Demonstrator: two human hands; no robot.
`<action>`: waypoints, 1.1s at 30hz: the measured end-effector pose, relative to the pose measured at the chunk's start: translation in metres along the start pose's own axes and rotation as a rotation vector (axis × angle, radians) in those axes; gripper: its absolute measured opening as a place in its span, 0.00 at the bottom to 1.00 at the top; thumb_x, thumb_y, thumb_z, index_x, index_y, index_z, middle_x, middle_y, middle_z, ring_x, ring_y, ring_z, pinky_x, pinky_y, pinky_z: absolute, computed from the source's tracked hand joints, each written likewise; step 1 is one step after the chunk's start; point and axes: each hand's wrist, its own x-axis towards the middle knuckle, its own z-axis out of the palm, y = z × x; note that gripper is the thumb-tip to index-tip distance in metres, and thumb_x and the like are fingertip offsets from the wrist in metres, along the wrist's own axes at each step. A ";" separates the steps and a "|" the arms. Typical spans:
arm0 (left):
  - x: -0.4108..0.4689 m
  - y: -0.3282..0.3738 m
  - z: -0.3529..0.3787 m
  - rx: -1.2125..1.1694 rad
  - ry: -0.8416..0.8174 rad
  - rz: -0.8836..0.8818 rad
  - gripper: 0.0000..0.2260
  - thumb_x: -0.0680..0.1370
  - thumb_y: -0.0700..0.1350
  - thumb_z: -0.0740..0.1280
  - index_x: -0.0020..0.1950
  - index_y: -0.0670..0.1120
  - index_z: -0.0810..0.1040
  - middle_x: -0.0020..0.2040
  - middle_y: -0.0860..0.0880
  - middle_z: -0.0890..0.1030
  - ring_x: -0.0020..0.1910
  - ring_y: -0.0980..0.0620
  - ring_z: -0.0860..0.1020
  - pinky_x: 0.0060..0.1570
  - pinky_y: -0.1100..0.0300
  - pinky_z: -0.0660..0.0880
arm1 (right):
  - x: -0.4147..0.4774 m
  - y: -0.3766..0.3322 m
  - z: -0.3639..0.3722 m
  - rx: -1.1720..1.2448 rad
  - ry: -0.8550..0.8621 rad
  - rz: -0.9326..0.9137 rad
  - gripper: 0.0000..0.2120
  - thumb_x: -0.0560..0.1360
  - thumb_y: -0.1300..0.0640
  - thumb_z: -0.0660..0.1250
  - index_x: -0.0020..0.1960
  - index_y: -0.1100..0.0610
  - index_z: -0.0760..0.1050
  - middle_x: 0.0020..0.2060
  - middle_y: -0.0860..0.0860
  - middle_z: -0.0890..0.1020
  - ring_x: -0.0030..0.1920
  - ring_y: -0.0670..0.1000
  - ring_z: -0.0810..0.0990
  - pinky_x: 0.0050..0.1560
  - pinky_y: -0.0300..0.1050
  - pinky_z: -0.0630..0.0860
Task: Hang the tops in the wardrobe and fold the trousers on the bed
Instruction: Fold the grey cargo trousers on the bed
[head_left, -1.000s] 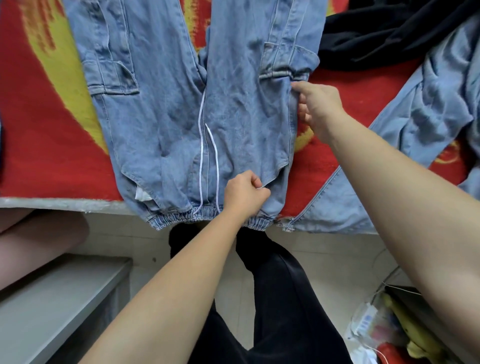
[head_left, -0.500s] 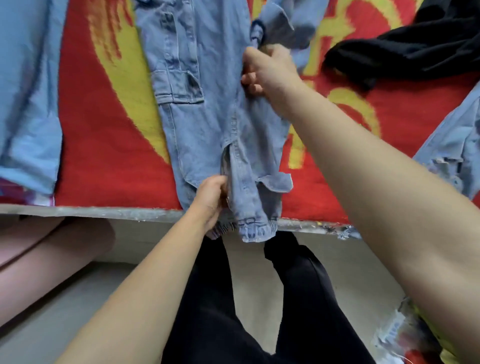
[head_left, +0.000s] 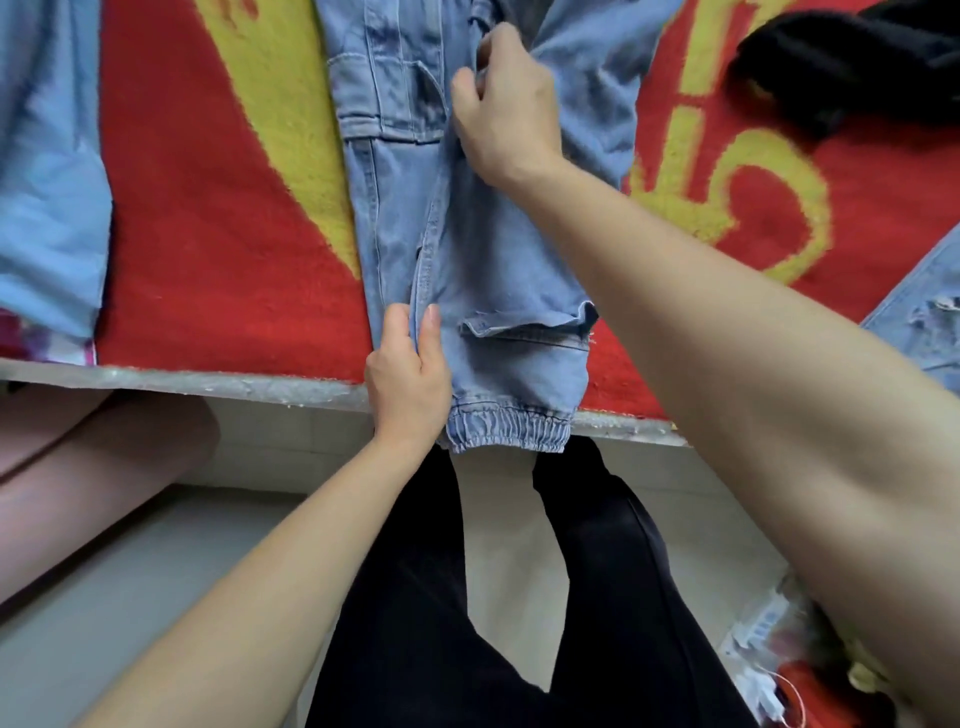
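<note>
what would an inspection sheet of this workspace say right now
surface: bed under a red and yellow blanket.
job's things: denim trousers, legs laid one on the other, elastic cuff over the bed edge; light blue garment at left; black garment top right; ripped denim at far right.
clutter: plastic packets on the floor, lower right.
hands: left hand pinches the trousers' seam near the cuff; right hand grips the fabric higher up.
cables: thin white cord, apparently, by the packets.
surroundings: pale floor, grey ledge at left.

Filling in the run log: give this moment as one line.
jeans: folded lengthwise on blanket | left hand: pinches edge near cuff | right hand: grips jeans higher up
</note>
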 end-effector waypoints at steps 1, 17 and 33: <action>-0.003 -0.001 -0.003 -0.010 0.022 0.004 0.12 0.83 0.49 0.59 0.42 0.45 0.64 0.27 0.54 0.64 0.30 0.46 0.65 0.33 0.49 0.58 | -0.003 -0.008 0.003 0.039 0.015 -0.038 0.04 0.80 0.57 0.58 0.49 0.57 0.65 0.46 0.57 0.80 0.50 0.59 0.77 0.48 0.47 0.66; -0.024 -0.051 0.011 0.152 -0.057 -0.362 0.25 0.81 0.55 0.63 0.70 0.40 0.64 0.64 0.37 0.68 0.59 0.39 0.70 0.53 0.49 0.67 | -0.076 0.039 0.039 -0.158 0.131 -0.406 0.18 0.79 0.59 0.62 0.67 0.62 0.76 0.65 0.63 0.76 0.65 0.60 0.76 0.65 0.53 0.71; 0.097 -0.016 -0.001 0.318 -0.024 0.164 0.27 0.82 0.56 0.59 0.78 0.45 0.60 0.74 0.39 0.63 0.70 0.38 0.64 0.68 0.45 0.62 | -0.043 0.071 0.008 -0.679 0.141 -0.328 0.30 0.82 0.46 0.54 0.81 0.55 0.57 0.78 0.65 0.55 0.79 0.64 0.53 0.77 0.62 0.51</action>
